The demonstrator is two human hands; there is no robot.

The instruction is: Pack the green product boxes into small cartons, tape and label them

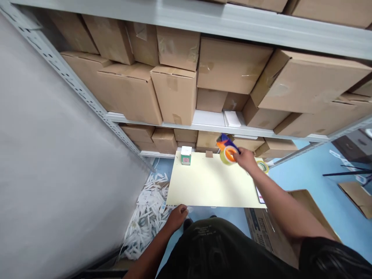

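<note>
My right hand (247,159) is raised over the right part of a pale yellow tabletop (209,184). It grips a blue and orange tape dispenser (225,141) fitted with a roll of yellowish tape. My left hand (178,217) is low by the table's front left edge, with its fingers curled in. A whitish bit shows beside its fingertips, but whether they hold it is unclear. A small white and green box (186,156) stands near the table's back left corner. Another roll of tape (263,167) lies at the right edge, partly behind my right forearm.
Brown cardboard boxes (174,91) fill the metal shelving (186,124) behind the table. White paper strips (148,217) are heaped on the floor at left, along the wall. A phone-like device (259,195) lies at the table's right edge. An open carton (270,232) is below it.
</note>
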